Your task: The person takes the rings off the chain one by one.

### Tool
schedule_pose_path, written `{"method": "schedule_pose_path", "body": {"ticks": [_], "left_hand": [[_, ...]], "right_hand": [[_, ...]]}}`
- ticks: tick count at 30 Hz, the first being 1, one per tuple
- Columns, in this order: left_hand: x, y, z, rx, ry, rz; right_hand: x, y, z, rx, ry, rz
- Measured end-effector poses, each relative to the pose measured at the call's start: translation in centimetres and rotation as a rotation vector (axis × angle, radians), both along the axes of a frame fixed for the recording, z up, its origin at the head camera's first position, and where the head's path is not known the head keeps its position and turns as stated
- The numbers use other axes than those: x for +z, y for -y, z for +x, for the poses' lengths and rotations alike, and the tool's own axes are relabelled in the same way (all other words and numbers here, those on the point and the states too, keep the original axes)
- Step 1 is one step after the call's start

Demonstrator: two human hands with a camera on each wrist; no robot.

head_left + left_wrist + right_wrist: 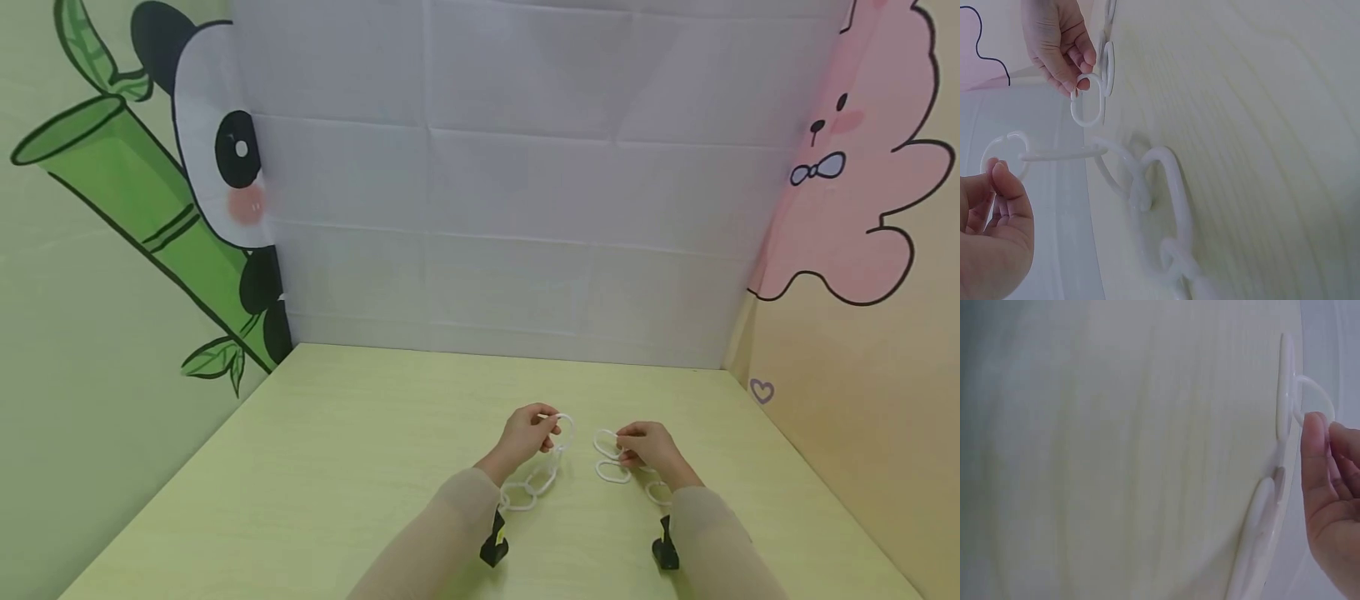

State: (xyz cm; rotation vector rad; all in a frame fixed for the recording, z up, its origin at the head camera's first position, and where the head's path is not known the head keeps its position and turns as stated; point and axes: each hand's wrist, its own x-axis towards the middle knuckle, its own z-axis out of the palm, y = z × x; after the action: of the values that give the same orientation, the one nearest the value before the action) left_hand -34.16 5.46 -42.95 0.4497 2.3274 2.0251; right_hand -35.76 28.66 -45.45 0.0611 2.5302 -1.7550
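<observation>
Between thumb and fingertips, my left hand (528, 430) pinches the end link of a white plastic chain (1179, 194). That end is raised, and the other joined links trail down toward the left wrist and onto the table. To the right, my right hand (652, 447) pinches a single white oval link (1073, 105), held up off the table. A loose white link (1285, 387) lies on the table just under it. More white links (1250, 537) lie close to the right wrist, partly hidden by the hand in the head view. A gap separates the two hands.
The pale yellow table (360, 433) meets a white cloth backdrop (510, 192) at its far edge. Painted side walls (97, 350) stand left and right. A black wrist device (493, 546) hangs below the left wrist, another (665, 550) below the right.
</observation>
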Motion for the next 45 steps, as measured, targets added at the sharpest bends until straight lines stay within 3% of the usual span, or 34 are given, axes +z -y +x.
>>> {"method": "schedule_pose_path", "body": {"ticks": [27, 45], "left_hand": [[-0.2, -1.0, -0.6, 0.013, -0.015, -0.001], [-0.1, -1.2, -0.6, 0.014, -0.011, 0.005]], "right_hand": [[0.0, -1.3, -0.9, 0.011, 0.047, 0.023], [0.2, -2.0, -0.6, -0.01, 0.038, 0.036]]}}
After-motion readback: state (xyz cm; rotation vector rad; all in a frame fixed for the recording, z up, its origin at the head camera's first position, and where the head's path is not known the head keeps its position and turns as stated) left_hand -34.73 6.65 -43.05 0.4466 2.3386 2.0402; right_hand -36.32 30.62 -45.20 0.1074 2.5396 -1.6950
